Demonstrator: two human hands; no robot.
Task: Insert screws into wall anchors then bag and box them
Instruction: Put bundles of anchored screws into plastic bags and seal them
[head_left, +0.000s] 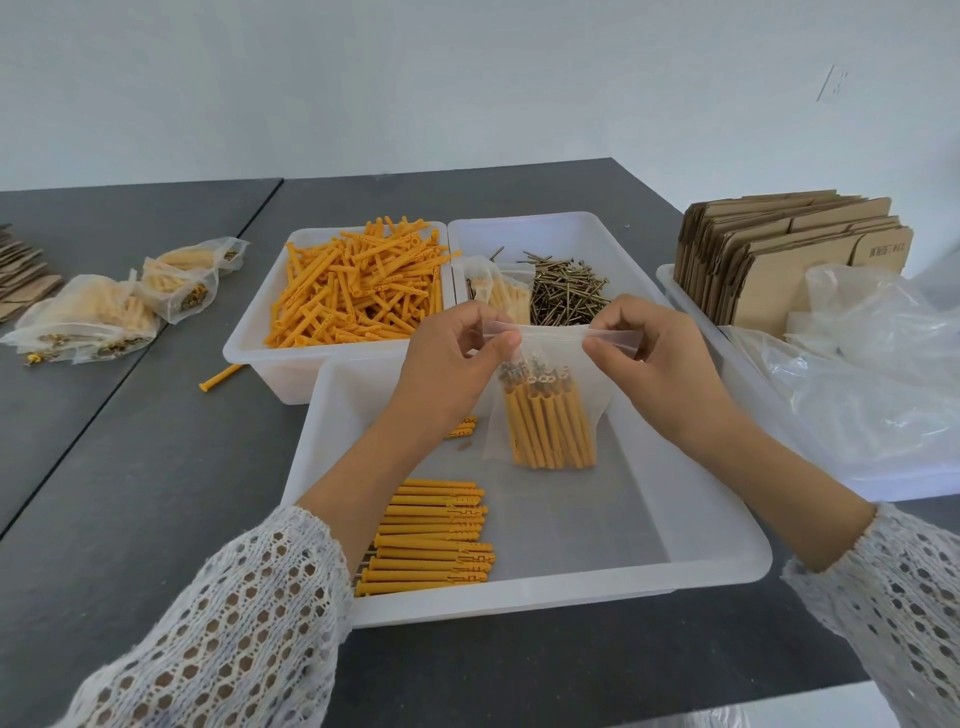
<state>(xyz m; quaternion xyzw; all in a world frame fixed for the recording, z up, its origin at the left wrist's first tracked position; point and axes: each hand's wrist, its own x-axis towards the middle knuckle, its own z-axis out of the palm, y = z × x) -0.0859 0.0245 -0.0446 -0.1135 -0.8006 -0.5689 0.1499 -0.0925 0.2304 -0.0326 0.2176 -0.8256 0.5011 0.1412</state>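
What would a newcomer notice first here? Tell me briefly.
First, the clear bag of orange anchors held up at centre, its top edge pinched by the left hand and right hand over the front tray. Behind it, the heap of loose orange anchors fills the back-left bin.

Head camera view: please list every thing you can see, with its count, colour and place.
zip bag: one, clear, holding orange anchors, above near tray
near tray: one, white, front centre
assembled anchors: one row, orange, in near tray
loose anchors: many, orange, back left tray
screws: many, brass, back right tray
filled bags: several, clear, table left
flat cartons: one stack, brown, right tray
plastic sheet: clear, right
table: grey
left hand: pinches bag top
right hand: pinches bag top
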